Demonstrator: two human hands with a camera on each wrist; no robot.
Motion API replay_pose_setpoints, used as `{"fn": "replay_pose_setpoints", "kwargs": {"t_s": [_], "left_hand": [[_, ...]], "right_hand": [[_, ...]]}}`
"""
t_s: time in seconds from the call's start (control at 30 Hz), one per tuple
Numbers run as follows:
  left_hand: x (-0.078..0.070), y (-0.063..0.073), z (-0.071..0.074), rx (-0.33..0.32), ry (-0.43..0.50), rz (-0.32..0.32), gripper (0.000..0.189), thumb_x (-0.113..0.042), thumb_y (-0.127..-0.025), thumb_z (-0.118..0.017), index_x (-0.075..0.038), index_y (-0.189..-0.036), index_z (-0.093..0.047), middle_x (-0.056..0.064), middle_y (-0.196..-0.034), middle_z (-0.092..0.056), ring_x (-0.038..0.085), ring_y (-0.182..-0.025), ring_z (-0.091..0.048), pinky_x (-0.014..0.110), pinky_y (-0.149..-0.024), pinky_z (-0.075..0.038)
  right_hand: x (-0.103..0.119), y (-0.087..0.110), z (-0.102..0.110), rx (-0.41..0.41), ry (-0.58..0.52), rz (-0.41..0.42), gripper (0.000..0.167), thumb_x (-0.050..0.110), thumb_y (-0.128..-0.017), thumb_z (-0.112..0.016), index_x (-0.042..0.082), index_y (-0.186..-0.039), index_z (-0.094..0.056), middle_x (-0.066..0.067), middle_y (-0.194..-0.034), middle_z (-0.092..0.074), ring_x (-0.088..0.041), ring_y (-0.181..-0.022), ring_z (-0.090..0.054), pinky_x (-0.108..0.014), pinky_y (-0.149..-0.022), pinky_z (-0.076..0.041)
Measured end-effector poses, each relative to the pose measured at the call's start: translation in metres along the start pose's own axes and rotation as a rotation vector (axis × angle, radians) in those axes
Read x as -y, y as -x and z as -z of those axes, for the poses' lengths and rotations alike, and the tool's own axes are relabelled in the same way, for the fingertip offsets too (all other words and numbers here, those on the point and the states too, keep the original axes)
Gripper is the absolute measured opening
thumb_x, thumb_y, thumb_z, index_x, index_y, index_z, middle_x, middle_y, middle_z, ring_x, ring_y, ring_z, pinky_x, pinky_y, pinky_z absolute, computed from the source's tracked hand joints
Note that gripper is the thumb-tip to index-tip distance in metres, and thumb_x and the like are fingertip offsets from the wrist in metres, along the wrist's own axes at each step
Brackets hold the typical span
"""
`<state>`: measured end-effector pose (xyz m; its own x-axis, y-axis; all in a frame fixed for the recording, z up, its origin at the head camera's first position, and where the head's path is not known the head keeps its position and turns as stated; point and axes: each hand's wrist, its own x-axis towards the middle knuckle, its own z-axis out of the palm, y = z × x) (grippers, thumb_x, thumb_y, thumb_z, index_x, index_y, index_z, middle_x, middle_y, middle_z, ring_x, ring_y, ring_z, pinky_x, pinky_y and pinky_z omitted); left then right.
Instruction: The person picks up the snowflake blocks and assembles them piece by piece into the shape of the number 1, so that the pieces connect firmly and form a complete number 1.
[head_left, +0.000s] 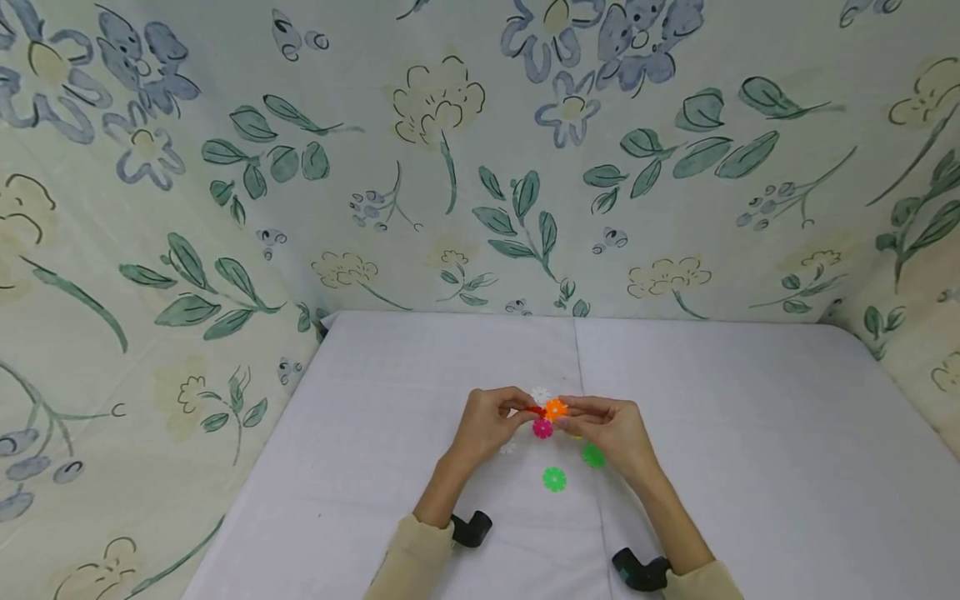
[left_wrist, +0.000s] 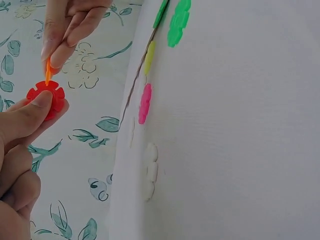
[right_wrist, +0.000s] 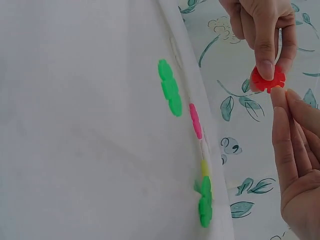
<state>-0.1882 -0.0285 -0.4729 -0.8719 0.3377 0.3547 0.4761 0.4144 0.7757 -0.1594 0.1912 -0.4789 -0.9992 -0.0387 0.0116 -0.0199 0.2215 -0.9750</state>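
Observation:
My left hand pinches a red notched flower-shaped plastic disc between thumb and fingers. Opposite it, my right hand holds an orange disc of the same kind by its edge. In the left wrist view the orange disc is edge-on and meets the red one's notched rim; how deep it sits there I cannot tell. Fingertips cover most of the orange disc in the right wrist view. Below the hands lie a magenta disc and a green disc; another green disc is near the right hand.
A yellow disc lies beside the second green one. White discs, one behind the hands and one by the left wrist, blend into the white tablecloth. Floral cloth hangs behind. Black wrist devices show at both sleeves.

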Motion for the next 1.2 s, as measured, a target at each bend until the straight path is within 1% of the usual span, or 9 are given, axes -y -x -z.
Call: {"fn": "replay_pose_setpoints", "kwargs": {"t_s": [0.27, 0.37, 0.47, 0.63, 0.77, 0.9, 0.97, 1.07, 1.2], "left_hand": [[-0.002, 0.0, 0.002, -0.071, 0.097, -0.028, 0.008, -0.005, -0.083, -0.084, -0.005, -0.091, -0.081, 0.006, -0.088, -0.082, 0.005, -0.065, -0.058, 0.015, -0.053, -0.031], [-0.004, 0.0, 0.002, -0.088, 0.114, -0.05, 0.007, -0.003, -0.083, -0.084, -0.003, -0.089, -0.08, 0.008, -0.087, -0.081, 0.003, -0.061, -0.051, 0.015, -0.051, -0.028], [-0.005, -0.001, 0.002, -0.099, 0.122, -0.066, 0.007, -0.002, -0.083, -0.084, -0.002, -0.088, -0.08, 0.008, -0.086, -0.081, 0.002, -0.06, -0.051, 0.015, -0.051, -0.029], [-0.007, -0.001, 0.001, -0.099, 0.118, -0.072, 0.006, -0.002, -0.083, -0.084, -0.002, -0.087, -0.079, 0.008, -0.086, -0.081, 0.008, -0.063, -0.062, 0.013, -0.051, -0.037], [-0.009, -0.001, 0.002, -0.096, 0.134, -0.066, 0.006, 0.002, -0.083, -0.083, -0.001, -0.087, -0.079, 0.01, -0.086, -0.081, 0.015, -0.068, -0.072, 0.015, -0.054, -0.049], [-0.011, -0.001, 0.003, -0.099, 0.149, -0.044, 0.006, 0.004, -0.083, -0.082, 0.0, -0.086, -0.079, 0.011, -0.086, -0.081, 0.017, -0.071, -0.076, 0.017, -0.058, -0.054], [-0.011, -0.001, 0.003, -0.098, 0.148, -0.04, 0.006, 0.003, -0.083, -0.083, 0.0, -0.086, -0.079, 0.011, -0.086, -0.081, 0.019, -0.071, -0.076, 0.016, -0.059, -0.054], [-0.009, -0.001, 0.003, -0.1, 0.122, -0.051, 0.007, 0.0, -0.083, -0.083, -0.001, -0.088, -0.079, 0.01, -0.087, -0.081, 0.02, -0.07, -0.074, 0.013, -0.058, -0.047], [-0.006, -0.002, 0.006, -0.1, 0.084, -0.086, 0.009, -0.004, -0.083, -0.084, -0.004, -0.091, -0.08, 0.007, -0.087, -0.081, 0.01, -0.065, -0.063, 0.013, -0.056, -0.035]], "right_hand": [[0.004, 0.003, -0.003, -0.045, -0.012, 0.086, 0.039, 0.014, -0.081, -0.088, 0.004, -0.117, -0.078, -0.015, -0.099, -0.08, -0.01, -0.083, -0.078, -0.025, -0.076, -0.062], [0.006, 0.004, -0.005, -0.067, -0.018, 0.112, 0.038, 0.012, -0.081, -0.088, 0.002, -0.116, -0.078, -0.012, -0.095, -0.081, -0.009, -0.081, -0.078, -0.025, -0.074, -0.062], [0.009, 0.005, -0.008, -0.084, -0.025, 0.132, 0.038, 0.01, -0.08, -0.088, 0.0, -0.115, -0.078, -0.01, -0.092, -0.081, -0.009, -0.08, -0.078, -0.024, -0.074, -0.062], [0.012, 0.007, -0.011, -0.116, -0.021, 0.133, 0.038, 0.009, -0.079, -0.09, 0.002, -0.114, -0.079, -0.01, -0.091, -0.081, -0.007, -0.077, -0.077, -0.022, -0.072, -0.061], [0.012, 0.007, -0.013, -0.125, -0.03, 0.14, 0.037, 0.009, -0.079, -0.089, 0.003, -0.114, -0.079, -0.018, -0.094, -0.08, -0.007, -0.077, -0.077, -0.022, -0.072, -0.061], [0.01, 0.008, -0.015, -0.127, -0.052, 0.142, 0.037, 0.008, -0.079, -0.089, 0.001, -0.115, -0.079, -0.022, -0.096, -0.079, -0.007, -0.078, -0.077, -0.022, -0.073, -0.061], [0.009, 0.008, -0.016, -0.133, -0.054, 0.144, 0.037, 0.007, -0.079, -0.088, 0.001, -0.115, -0.078, -0.022, -0.095, -0.079, -0.006, -0.078, -0.077, -0.022, -0.074, -0.061], [0.007, 0.007, -0.017, -0.133, -0.051, 0.163, 0.037, 0.005, -0.08, -0.087, 0.0, -0.116, -0.077, -0.023, -0.096, -0.079, -0.004, -0.079, -0.077, -0.021, -0.074, -0.061], [0.007, 0.005, -0.018, -0.121, -0.068, 0.195, 0.037, 0.002, -0.082, -0.085, -0.003, -0.117, -0.076, -0.026, -0.095, -0.077, -0.004, -0.079, -0.077, -0.022, -0.073, -0.061]]}}
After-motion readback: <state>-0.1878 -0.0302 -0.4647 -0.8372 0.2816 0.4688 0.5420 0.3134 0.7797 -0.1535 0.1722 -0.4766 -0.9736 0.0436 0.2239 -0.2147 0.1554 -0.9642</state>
